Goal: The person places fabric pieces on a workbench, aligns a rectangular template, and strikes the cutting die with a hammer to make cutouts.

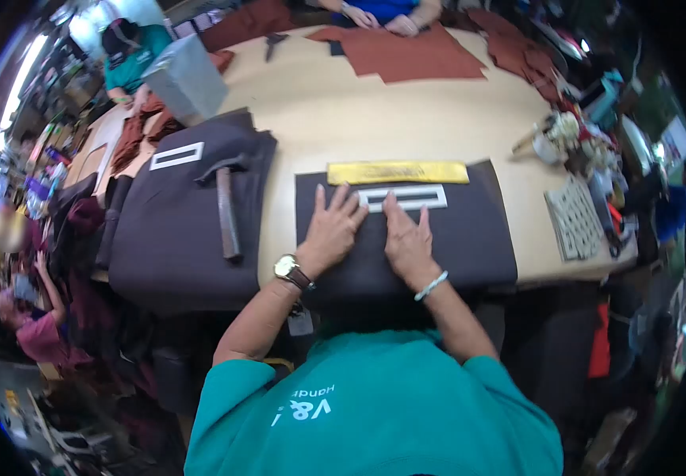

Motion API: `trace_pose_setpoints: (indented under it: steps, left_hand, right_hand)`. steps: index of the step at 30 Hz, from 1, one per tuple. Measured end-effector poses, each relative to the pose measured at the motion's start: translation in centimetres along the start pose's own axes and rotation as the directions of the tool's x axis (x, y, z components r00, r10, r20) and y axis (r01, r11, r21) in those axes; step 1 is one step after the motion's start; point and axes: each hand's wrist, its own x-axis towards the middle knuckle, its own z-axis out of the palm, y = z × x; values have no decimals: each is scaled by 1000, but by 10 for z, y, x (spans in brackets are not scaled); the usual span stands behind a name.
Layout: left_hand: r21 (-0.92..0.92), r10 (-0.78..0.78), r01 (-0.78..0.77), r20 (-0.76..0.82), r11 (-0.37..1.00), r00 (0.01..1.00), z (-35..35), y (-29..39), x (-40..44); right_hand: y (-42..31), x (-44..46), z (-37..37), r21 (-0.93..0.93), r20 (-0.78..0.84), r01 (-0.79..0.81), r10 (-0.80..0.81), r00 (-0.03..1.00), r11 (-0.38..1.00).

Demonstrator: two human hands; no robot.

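A dark brown sheet of material [470, 246] lies on the table in front of me. On it rests a white rectangular frame [441, 197] with a long slot, through which the dark sheet shows. My left hand [332, 228] lies flat with fingers spread, its fingertips by the frame's left end. My right hand [409, 243] has fingers stretched out, one fingertip touching the frame; some of its fingers are hard to make out. Just beyond the frame lies a yellow bar [397, 172] with worn markings, near the sheet's far edge.
Left of me, a stack of dark sheets [176, 230] carries a hammer [227, 214] and another white frame [155, 163]. A grey box [187, 79] stands behind it. Across the table, a person's hands [383, 22] are at rust-coloured pieces [414, 55]. Clutter [569, 143] sits at right.
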Motion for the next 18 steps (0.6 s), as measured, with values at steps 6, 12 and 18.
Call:
trace_pose_setpoints:
  steps: [6, 12, 18]
  left_hand:
    - [138, -36, 27, 57, 990, 998, -11, 7, -7]
    - [79, -304, 298, 71, 951, 950, -37, 2, -31]
    - [-67, -646, 643, -17, 763, 763, -16, 8, -25]
  right_hand:
    - [59, -12, -29, -147, -79, -143, 132, 988, 979]
    - [80, 47, -68, -369, 61, -274, 317, 947, 888]
    - [73, 92, 3, -85, 0, 200, -201, 980, 976]
